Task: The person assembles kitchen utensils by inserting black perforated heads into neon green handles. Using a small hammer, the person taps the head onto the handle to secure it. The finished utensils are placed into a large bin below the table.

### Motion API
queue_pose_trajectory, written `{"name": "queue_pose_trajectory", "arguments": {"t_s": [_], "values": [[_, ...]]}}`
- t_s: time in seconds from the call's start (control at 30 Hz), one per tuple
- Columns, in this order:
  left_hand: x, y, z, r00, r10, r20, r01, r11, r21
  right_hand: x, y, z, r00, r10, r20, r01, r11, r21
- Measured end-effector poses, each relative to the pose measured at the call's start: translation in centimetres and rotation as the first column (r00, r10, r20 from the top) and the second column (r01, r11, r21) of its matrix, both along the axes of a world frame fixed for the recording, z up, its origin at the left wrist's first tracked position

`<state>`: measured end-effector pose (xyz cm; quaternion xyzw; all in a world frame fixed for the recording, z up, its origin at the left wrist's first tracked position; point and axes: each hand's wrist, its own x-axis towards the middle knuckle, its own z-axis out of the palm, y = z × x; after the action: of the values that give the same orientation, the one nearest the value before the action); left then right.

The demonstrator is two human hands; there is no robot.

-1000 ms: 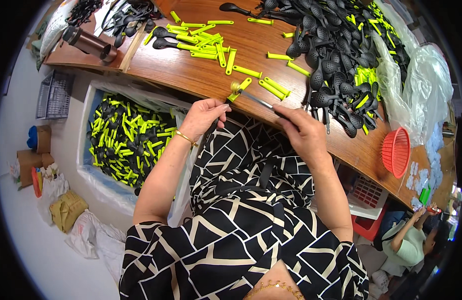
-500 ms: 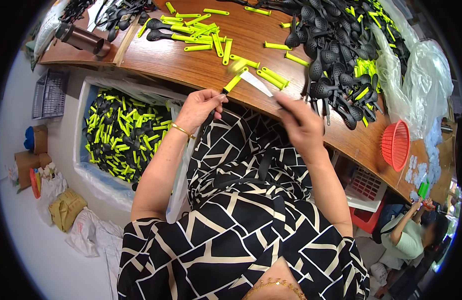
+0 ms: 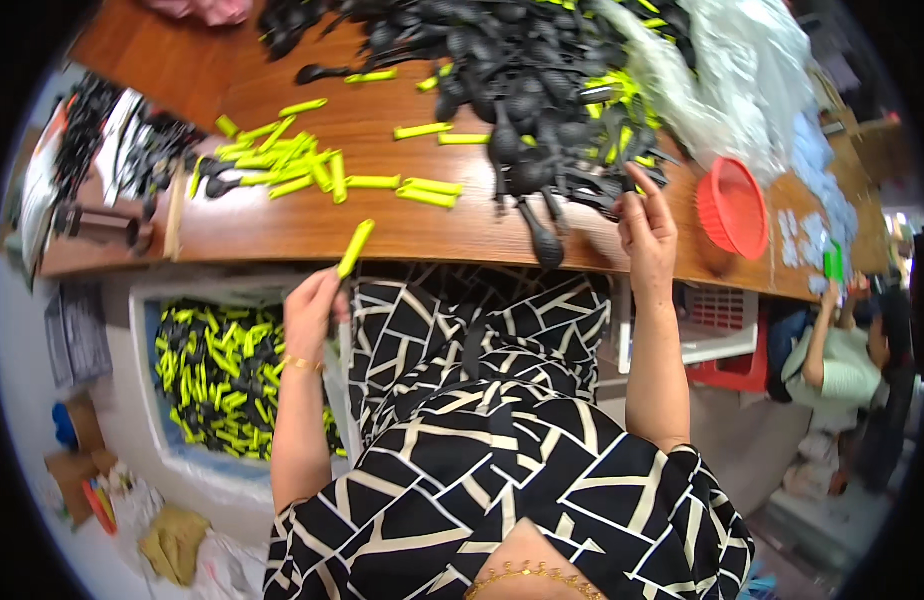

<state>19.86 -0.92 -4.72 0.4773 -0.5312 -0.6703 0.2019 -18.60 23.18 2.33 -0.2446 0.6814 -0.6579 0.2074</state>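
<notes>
At the table's front edge, my left hand point(image 3: 312, 305) is closed around a kitchen utensil. Its lime-green handle point(image 3: 357, 247) sticks up past my fingers; its head is hidden. My right hand point(image 3: 650, 222) reaches to the near right edge of a big heap of black spoons and slotted spoons point(image 3: 532, 110), fingers apart and somewhat blurred. I make out nothing held in it. One black spoon point(image 3: 544, 235) lies just left of this hand, at the table edge. Loose lime-green handles point(image 3: 302, 165) are scattered on the wooden table left of the heap.
Below my left arm stands a lined bin point(image 3: 147, 370) full of black utensils with lime handles. A red plastic basket point(image 3: 734, 210) and clear plastic bags point(image 3: 752, 80) are right of the heap. At far right sits another person point(image 3: 842, 360). A brown cylinder point(image 3: 102, 226) lies at left.
The view has swung to the right. My right hand has gone from the handle in my left hand to the black heap; the pale flat blade it held no longer shows. My left hand keeps the utensil.
</notes>
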Motion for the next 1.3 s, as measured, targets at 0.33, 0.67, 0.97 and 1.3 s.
{"name": "queue_pose_trajectory", "arguments": {"t_s": [0.33, 0.67, 0.97, 1.3], "values": [[22.8, 0.4, -11.5, 0.784, 0.351, 0.512, -0.112, 0.892, -0.438, -12.7, 9.7, -5.4, 0.632, -0.135, -0.763, 0.561, 0.759, 0.330], [13.4, 4.2, -4.6, 0.899, 0.422, 0.117, -0.404, 0.902, -0.150, -1.2, -2.4, -0.6, 0.405, 0.220, -0.887, 0.052, 0.963, 0.263], [-6.3, 6.6, 9.8, 0.919, -0.279, -0.280, 0.315, 0.945, 0.092, 9.7, -8.9, 5.2, 0.246, 0.422, -0.873, -0.488, 0.832, 0.265], [-6.5, 5.0, 17.6, 0.870, -0.404, -0.283, 0.452, 0.883, 0.129, 8.8, -9.7, 6.5, 0.478, 0.625, -0.618, -0.719, 0.682, 0.134]]}}
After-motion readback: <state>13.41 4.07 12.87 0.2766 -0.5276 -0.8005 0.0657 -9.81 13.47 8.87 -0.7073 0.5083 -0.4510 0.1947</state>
